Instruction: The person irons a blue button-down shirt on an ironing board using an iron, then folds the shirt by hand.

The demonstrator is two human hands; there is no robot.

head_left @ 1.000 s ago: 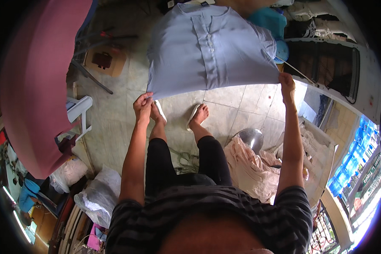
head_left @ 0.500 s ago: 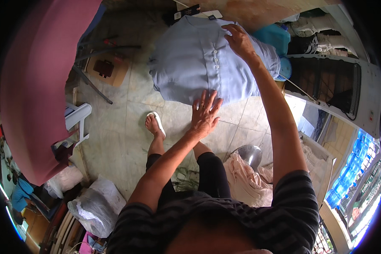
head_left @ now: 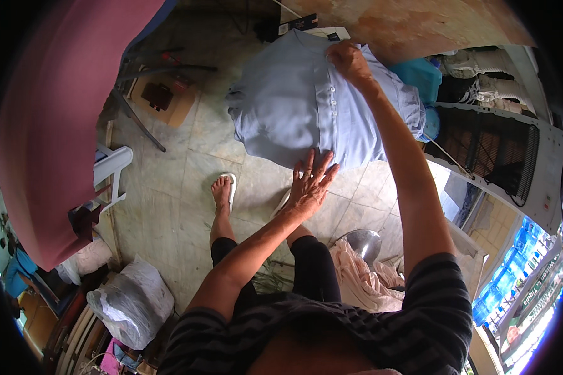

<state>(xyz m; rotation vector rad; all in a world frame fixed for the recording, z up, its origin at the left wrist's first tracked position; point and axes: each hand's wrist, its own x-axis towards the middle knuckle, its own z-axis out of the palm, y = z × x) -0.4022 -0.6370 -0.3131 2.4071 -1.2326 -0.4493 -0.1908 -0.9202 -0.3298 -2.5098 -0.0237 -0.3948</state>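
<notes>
A light blue shirt point(head_left: 278, 106) lies spread out in front of me, its placket with several pale buttons running down the middle. What holds it up is hidden beneath it. My left hand point(head_left: 309, 190) rests at its near edge by the placket, fingers apart and fingertips on the cloth. At the far right part of the shirt, my right hand point(head_left: 351, 64) has its fingers curled in, pinching the fabric near the top of the placket.
To the right are a teal container point(head_left: 422, 78) and a grey frame with a dark mesh panel point(head_left: 481, 150). A maroon cloth point(head_left: 50, 125) hangs at left, near an open cardboard box point(head_left: 175, 103). Beige cloth point(head_left: 356, 275) and a metal bowl point(head_left: 361, 245) sit right of my legs.
My right hand's fingers have curled from loosely bent to pinched on the shirt. My left hand stays spread at the near edge. The whole view has shifted slightly.
</notes>
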